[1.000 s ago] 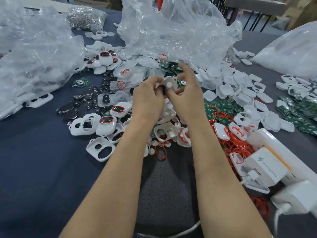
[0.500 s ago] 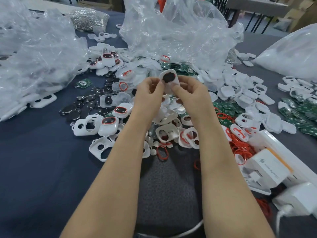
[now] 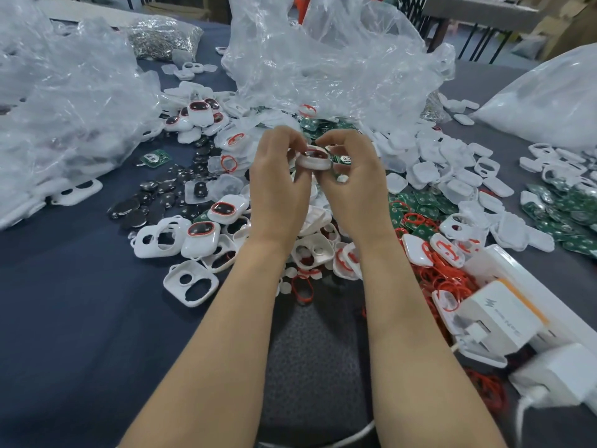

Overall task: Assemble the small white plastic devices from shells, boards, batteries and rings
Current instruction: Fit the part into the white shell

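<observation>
Dark-legged table [image 3: 478, 8] and cardboard boxes [image 3: 568, 24] behind.

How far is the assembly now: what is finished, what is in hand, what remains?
Done: several closed white shells with red rings and dark windows lie on the dark table. In hand: the left hand and right hand pinch one white plastic device. Left: many empty white shells, green circuit boards, round dark batteries and loose red rings.
</observation>
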### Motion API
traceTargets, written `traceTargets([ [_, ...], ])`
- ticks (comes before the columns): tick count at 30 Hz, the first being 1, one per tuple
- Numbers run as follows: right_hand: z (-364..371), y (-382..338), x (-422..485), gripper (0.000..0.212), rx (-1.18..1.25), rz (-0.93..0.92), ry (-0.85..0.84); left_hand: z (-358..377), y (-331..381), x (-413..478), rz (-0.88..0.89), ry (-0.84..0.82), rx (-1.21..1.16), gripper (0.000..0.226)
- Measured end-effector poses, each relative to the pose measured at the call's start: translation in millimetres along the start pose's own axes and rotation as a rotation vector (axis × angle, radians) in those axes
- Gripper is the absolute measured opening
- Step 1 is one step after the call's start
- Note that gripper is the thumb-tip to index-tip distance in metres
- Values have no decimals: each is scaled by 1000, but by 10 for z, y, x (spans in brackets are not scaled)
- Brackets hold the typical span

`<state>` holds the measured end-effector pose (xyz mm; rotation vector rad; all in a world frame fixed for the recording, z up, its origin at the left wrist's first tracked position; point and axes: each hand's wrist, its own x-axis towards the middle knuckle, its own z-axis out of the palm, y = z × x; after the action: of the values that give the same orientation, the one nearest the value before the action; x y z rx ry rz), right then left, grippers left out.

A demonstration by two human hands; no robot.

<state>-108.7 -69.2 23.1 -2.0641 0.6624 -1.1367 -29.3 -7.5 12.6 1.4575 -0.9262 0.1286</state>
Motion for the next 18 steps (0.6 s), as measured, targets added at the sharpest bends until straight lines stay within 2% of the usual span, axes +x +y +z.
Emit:
traceTargets([
  [3,33,-18,-10,18,-61,-100,35,-2,-16,-11,14,34,16,13],
  [6,9,-6,6,9,-72,-115,52,-24,3,8,-24,-19,2,13],
  [8,-51,21,28,7,15,4,19,-71,10,51,-132,-138,-110,13],
  [11,-157,80,40,6,294,235,-85,-139,-5,90,-336,-321,-392,12],
  [14,-200,94,34,9,674,427,-209,-151,-44,79,-450,-351,-487,14],
  [16,-192,98,40,9,751,480,-237,-143,-56,76,-533,-361,-572,12],
  [18,-174,121,46,9,674,492,-214,-128,-63,73,-588,-366,-610,9],
])
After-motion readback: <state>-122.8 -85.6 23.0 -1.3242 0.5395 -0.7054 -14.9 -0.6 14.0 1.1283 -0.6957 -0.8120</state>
